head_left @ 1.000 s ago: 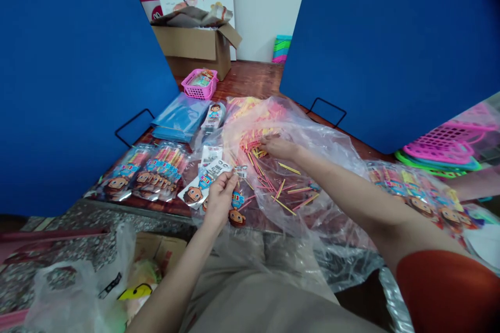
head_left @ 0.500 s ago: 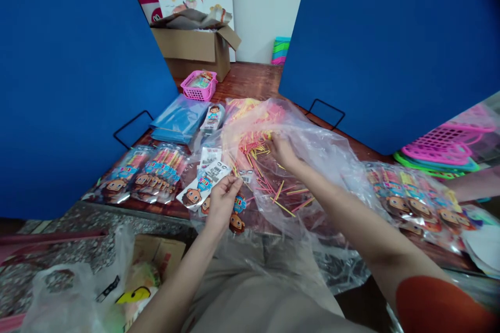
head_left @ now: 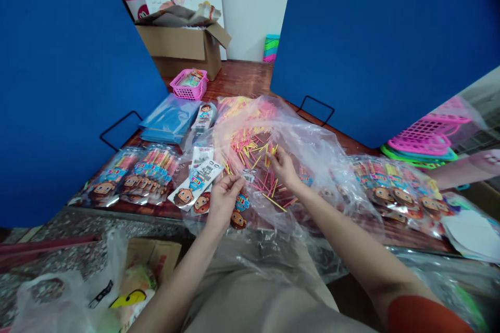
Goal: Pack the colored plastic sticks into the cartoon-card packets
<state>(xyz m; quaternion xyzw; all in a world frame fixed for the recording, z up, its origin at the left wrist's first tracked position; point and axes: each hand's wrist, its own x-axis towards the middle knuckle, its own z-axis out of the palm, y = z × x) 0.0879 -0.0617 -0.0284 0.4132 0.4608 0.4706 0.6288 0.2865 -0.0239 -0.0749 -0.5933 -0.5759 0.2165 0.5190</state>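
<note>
My left hand (head_left: 224, 200) is closed on the upper edge of a small clear pouch (head_left: 239, 218) printed with a cartoon face and blue lettering. My right hand (head_left: 284, 167) pinches a few thin yellow sticks (head_left: 273, 151), just right of the pile. Pink and yellow sticks (head_left: 244, 148) spill from a large clear plastic bag (head_left: 312, 140) spread over the table. Several loose sticks (head_left: 275, 203) lie between my hands. Left of my left hand, more flat printed pouches (head_left: 195, 187) overlap one another.
Filled pouches lie at the left (head_left: 150, 174) and at the right (head_left: 394, 182). Blue plastic sheets (head_left: 170, 119), a pink basket (head_left: 189, 86) and a cardboard box (head_left: 183, 44) stand behind. Tall blue panels (head_left: 371, 36) flank the table. Another person's arm (head_left: 464, 169) reaches in from the right.
My right hand has drawn back from the stick pile toward me, with yellow sticks now showing at its fingertips. The left hand keeps its hold on the pouch. The view has turned slightly right.
</note>
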